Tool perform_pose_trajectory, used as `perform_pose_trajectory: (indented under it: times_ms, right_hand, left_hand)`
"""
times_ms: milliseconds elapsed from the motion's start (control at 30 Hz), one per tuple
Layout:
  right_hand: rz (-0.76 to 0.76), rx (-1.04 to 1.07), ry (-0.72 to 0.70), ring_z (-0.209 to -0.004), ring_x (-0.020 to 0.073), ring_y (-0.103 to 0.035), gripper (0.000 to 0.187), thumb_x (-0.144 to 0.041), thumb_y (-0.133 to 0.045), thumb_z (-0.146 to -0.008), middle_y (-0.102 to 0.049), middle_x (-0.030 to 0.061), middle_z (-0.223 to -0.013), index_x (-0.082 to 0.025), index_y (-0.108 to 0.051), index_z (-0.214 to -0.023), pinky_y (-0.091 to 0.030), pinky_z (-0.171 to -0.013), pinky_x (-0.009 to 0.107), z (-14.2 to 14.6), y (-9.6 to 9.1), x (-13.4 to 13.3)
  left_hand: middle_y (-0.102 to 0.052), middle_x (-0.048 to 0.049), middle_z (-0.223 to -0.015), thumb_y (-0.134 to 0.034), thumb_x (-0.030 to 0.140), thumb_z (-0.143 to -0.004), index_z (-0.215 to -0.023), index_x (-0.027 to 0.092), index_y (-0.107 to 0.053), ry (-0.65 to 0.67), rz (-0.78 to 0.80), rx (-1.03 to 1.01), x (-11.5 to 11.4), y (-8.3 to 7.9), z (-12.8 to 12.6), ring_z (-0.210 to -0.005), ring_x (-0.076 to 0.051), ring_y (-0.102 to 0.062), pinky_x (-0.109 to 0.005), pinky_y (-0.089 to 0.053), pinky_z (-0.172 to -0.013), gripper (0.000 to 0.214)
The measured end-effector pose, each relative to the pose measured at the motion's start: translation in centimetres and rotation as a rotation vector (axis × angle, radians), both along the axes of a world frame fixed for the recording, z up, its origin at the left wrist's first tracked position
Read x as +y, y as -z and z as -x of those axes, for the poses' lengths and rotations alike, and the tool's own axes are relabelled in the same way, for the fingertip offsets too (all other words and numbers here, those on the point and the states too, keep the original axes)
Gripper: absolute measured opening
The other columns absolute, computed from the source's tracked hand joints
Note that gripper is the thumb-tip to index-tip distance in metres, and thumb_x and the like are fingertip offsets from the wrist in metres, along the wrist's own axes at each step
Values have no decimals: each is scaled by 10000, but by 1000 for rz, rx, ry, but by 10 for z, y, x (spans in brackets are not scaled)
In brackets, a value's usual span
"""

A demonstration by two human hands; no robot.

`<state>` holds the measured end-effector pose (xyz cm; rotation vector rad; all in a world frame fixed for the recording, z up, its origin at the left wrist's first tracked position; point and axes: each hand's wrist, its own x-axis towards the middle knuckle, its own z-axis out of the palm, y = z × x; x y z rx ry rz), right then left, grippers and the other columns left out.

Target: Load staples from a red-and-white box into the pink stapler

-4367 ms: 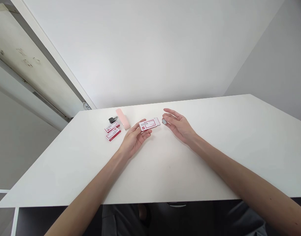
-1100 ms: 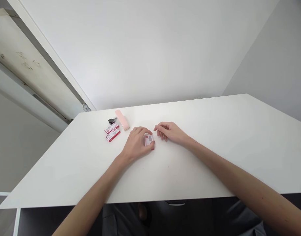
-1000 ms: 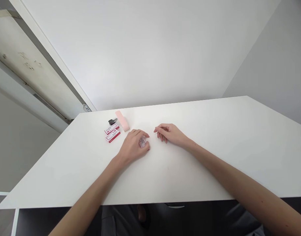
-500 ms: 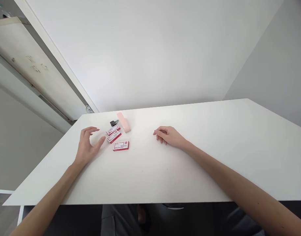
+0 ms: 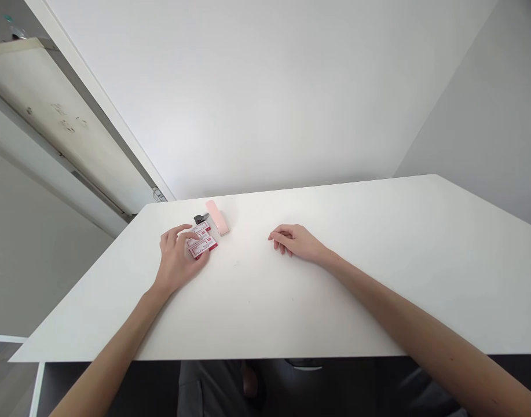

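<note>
My left hand (image 5: 178, 263) rests at the left of the group of small red-and-white staple boxes. Its thumb and fingers are closed around the nearest staple box (image 5: 203, 247), thumb along the near edge. Two more staple boxes (image 5: 201, 227) lie close together just beyond, partly covered by my fingers. Behind them sits a small black-and-silver object (image 5: 199, 219) that resembles a staple remover. A pink stapler (image 5: 217, 218) lies to their right. My right hand (image 5: 297, 240) lies on the table with fingers loosely curled in, and nothing shows in it.
The white table (image 5: 265, 318) reaches to a white wall (image 5: 282, 92) at the back. A grey wall (image 5: 486, 116) stands at the right. Beyond the left edge is a pale panel (image 5: 61, 110) with dark marks. My legs (image 5: 213, 388) are below the front edge.
My left hand has moved right and closed on the nearest staple box. That box has shifted up and left against the other two and turned. My right hand has stayed in place.
</note>
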<state>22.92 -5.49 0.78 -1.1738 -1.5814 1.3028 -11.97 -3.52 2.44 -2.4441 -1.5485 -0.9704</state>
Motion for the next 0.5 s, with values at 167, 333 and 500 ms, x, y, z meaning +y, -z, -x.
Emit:
perform_pose_trajectory:
  times_ms: [167, 333, 500]
  right_hand:
    - [-2, 1, 7, -678, 121, -625, 255, -406, -589, -976, -701, 36, -834, -190, -722, -947, -487, -540, 232, 0, -1, 1]
    - [-13, 20, 20, -657, 123, -623, 248, -414, -604, -956, -694, 30, -810, -193, -714, -924, -478, -524, 235, 1, 0, -1]
    - [-101, 18, 115, -600, 122, -600, 262, -433, -587, -953, -670, 10, -768, -201, -706, -925, -467, -540, 257, -2, 5, 2]
  left_hand:
    - [-577, -111, -1393, -632, 424, -907, -1172, 238, -531, -127, 66, -283, 3, -3, 7, -1359, -308, -477, -502, -424, -1110, 340]
    - [-632, -116, -1299, -622, 367, -897, -1087, 208, -552, -456, 271, -631, 19, 0, 18, -1216, -281, -597, -455, -477, -1031, 257]
    - [-665, -92, -1265, -572, 229, -881, -1056, 214, -556, -481, 276, -686, 27, 5, 24, -1199, -256, -617, -429, -475, -1032, 176]
